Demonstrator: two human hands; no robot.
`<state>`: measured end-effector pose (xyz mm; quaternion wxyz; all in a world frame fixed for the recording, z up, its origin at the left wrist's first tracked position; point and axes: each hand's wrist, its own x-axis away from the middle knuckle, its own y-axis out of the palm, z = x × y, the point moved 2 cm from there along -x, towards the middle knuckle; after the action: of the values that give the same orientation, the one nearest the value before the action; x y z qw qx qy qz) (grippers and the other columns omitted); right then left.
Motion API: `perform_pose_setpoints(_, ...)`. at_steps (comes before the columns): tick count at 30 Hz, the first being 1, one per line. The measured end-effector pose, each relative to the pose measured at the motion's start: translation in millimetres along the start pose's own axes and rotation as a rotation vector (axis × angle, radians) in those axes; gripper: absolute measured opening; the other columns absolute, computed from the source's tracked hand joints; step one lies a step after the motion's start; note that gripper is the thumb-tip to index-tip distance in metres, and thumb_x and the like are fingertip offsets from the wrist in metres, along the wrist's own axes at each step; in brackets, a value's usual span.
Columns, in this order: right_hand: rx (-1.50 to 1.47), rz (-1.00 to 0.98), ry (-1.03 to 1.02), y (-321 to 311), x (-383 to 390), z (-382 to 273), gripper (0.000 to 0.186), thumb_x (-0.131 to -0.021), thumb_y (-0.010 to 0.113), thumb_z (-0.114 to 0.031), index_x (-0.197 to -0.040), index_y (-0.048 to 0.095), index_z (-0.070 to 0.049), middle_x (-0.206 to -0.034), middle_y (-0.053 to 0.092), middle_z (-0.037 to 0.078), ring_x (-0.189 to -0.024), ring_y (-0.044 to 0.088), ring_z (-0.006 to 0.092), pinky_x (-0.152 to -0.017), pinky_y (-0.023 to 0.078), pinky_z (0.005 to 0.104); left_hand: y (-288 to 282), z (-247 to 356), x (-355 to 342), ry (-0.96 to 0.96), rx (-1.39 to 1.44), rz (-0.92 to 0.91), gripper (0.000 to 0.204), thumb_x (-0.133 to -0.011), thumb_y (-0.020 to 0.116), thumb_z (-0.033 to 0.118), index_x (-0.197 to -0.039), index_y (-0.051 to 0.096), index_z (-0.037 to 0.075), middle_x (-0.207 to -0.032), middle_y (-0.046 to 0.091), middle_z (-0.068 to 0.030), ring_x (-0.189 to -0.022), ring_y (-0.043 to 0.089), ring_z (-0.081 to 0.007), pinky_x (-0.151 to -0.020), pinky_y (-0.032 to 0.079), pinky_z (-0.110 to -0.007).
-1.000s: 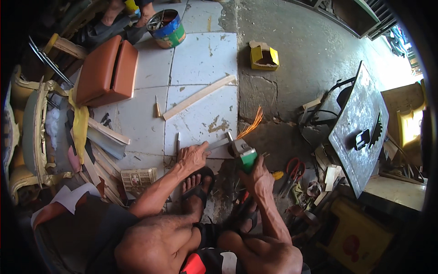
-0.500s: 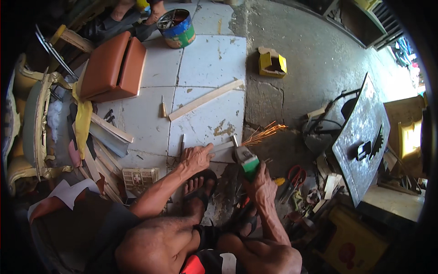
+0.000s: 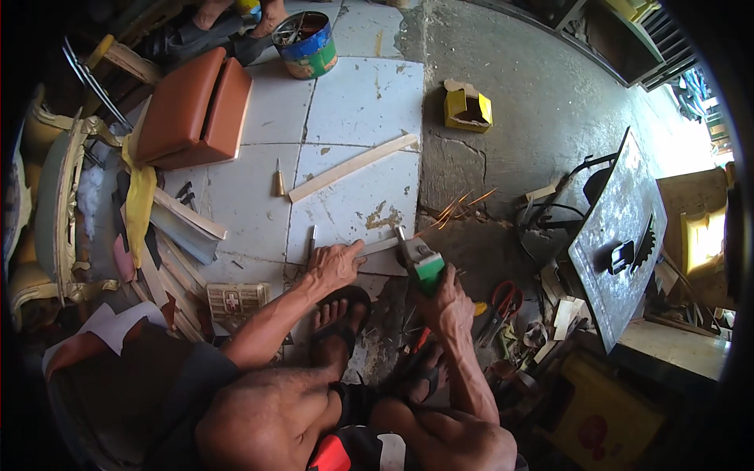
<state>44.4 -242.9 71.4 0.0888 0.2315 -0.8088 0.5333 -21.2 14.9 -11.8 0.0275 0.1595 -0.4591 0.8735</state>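
Observation:
My right hand (image 3: 449, 306) is wrapped round the body of a green angle grinder (image 3: 429, 270), its metal head pointing away from me. Orange sparks (image 3: 452, 210) spray from the head to the far right. A flat pale metal strip (image 3: 380, 246) lies low over the tiles, its right end against the grinder's head. Closed on its left end is my left hand (image 3: 335, 265), thumb and forefinger toward the grinder; the contact with the disc is hidden. Beside that hand a short metal rod (image 3: 312, 238) stands out, its lower end hidden.
Beyond my hands lie a wooden batten (image 3: 353, 167) and a wooden-handled awl (image 3: 280, 184). A brown padded stool (image 3: 188, 110) and a paint tin (image 3: 306, 55) stand farther off. To the right are a table saw (image 3: 616, 243), scissors (image 3: 503, 308) and an open yellow box (image 3: 468, 109).
The spark stream has become thinner and points a little more upward in the picture. Both hands keep their hold, and the grinder stays almost where it was.

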Motion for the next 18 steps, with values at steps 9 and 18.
perform_pose_setpoints(9, -0.047, -0.09, 0.056, 1.3, -8.8, 11.9, 0.078, -0.084, 0.075, -0.051, -0.138, 0.045, -0.004, -0.105, 0.073, 0.031, -0.098, 0.071, 0.0507, -0.085, 0.056, 0.0581, -1.0, -1.7, -0.6, 0.007, -0.019, -0.005, 0.021, -0.098, 0.064, 0.027, -0.111, 0.061, 0.011, -0.083, 0.07, -0.026, -0.08, 0.068, -0.0521, -0.068, 0.054, -0.06)
perform_pose_setpoints(18, -0.079, -0.123, 0.108, -4.6, -2.0, 22.2, 0.075, -0.083, 0.077, -0.048, -0.135, 0.046, -0.003, -0.108, 0.073, 0.031, -0.102, 0.07, 0.0508, -0.088, 0.055, 0.0585, 1.1, 8.0, -0.9, 0.007, 0.026, -0.011, 0.021, -0.096, 0.066, 0.023, -0.111, 0.059, 0.011, -0.085, 0.069, -0.0273, -0.085, 0.066, -0.0538, -0.07, 0.051, -0.061)
